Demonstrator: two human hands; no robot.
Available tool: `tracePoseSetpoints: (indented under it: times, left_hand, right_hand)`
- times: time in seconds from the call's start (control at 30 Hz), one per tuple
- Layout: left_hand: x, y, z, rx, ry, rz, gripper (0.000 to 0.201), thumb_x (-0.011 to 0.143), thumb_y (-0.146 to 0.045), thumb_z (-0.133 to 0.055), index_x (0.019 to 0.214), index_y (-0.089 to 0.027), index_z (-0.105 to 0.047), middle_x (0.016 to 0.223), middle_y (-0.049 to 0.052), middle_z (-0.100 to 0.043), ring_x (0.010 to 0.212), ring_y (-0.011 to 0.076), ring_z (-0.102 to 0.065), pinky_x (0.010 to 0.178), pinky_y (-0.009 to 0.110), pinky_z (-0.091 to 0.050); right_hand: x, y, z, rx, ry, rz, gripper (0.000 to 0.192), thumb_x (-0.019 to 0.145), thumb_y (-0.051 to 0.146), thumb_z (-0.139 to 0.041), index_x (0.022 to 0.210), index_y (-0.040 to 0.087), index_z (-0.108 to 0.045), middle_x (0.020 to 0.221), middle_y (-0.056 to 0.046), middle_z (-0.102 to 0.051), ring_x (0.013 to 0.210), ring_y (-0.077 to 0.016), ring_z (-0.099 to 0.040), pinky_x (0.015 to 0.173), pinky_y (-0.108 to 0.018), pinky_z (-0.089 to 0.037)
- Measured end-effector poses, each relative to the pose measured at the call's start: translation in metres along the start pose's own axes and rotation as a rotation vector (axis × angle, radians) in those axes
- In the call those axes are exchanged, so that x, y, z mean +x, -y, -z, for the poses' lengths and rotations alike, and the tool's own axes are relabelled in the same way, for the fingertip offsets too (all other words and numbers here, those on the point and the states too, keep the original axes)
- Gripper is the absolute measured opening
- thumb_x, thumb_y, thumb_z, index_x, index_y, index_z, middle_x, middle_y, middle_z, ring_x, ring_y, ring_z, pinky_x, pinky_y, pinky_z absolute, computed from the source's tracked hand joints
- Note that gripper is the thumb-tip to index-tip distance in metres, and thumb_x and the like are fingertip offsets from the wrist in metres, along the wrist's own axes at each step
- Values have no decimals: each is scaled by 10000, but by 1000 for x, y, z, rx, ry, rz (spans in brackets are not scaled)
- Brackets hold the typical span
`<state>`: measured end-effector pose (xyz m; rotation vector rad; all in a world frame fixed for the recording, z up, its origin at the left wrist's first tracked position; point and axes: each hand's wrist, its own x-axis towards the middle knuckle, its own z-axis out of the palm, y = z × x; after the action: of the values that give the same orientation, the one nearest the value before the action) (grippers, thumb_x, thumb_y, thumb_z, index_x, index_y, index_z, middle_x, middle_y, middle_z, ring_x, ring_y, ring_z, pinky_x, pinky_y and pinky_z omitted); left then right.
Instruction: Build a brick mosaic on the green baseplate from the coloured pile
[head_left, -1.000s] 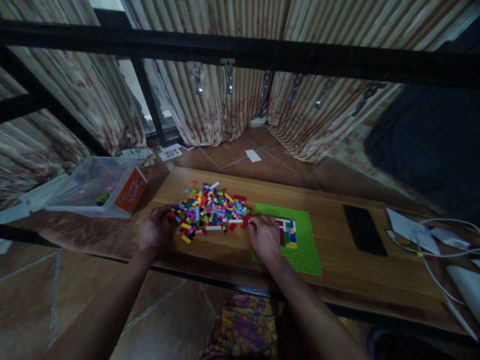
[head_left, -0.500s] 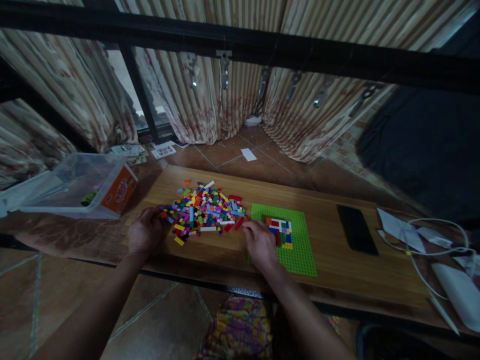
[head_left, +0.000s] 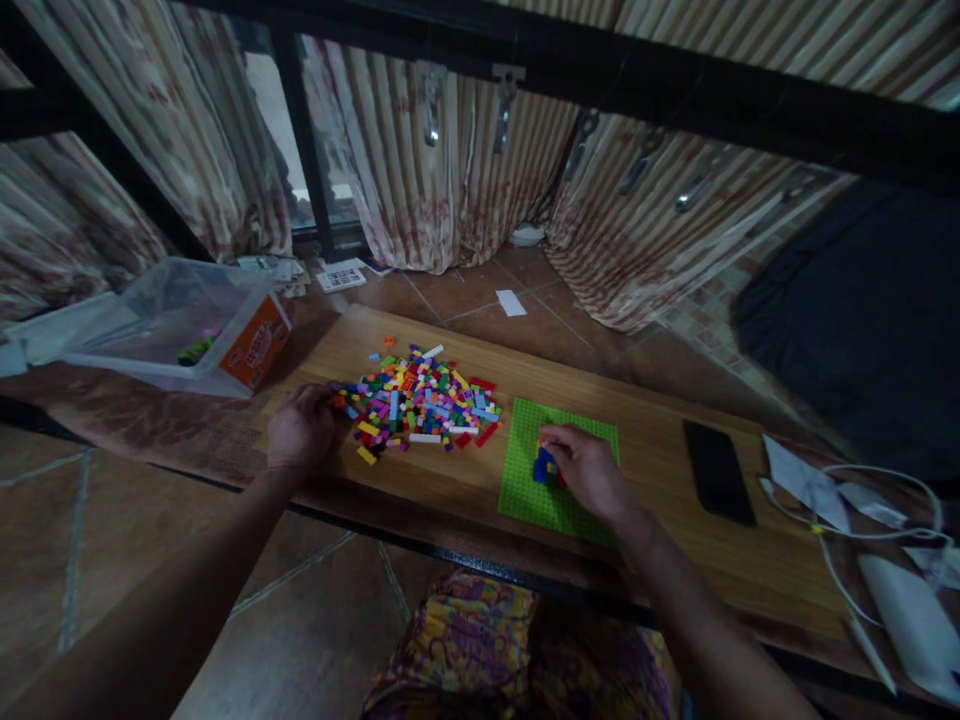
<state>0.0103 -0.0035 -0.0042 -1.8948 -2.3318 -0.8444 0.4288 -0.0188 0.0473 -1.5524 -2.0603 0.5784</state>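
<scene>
Right hand (head_left: 592,470): grip pinched narrow over the small brick build (head_left: 546,468) on the green baseplate (head_left: 525,480); contents not discernible.
Left hand (head_left: 302,432): loosely curled, resting at the edge of the loose brick pile (head_left: 420,405), bracing.

glossy plastic bricks (head_left: 424,400) lie on a smooth wooden board (head_left: 660,520).

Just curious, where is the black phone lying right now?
The black phone lies flat on the wooden table, right of the green baseplate and the right hand.
</scene>
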Motion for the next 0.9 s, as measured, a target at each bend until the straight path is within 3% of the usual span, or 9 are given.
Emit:
tracePoseSetpoints:
  times: [0.47,0.9]
  left_hand:
    - [0,1,-2,-30,0,15,326,811,-178,-438,1003,-190,-701,1053,78,-705,999,236,-635,908,335,-490]
    - [-1,2,-3,-20,-5,24,307,808,-167,-453,992,-192,-698,1094,70,-701,1035,240,-634,893,317,-500]
  right_hand:
    - [20,1,6,-376,203,133,347,846,111,-460,1103,212,-671,883,-47,-729,789,-185,-668,744,-278,-492]
    - [33,4,11,-491,334,161,291,832,101,-487,1020,211,-679,795,-37,-716,725,-187,-660,650,-256,-428]
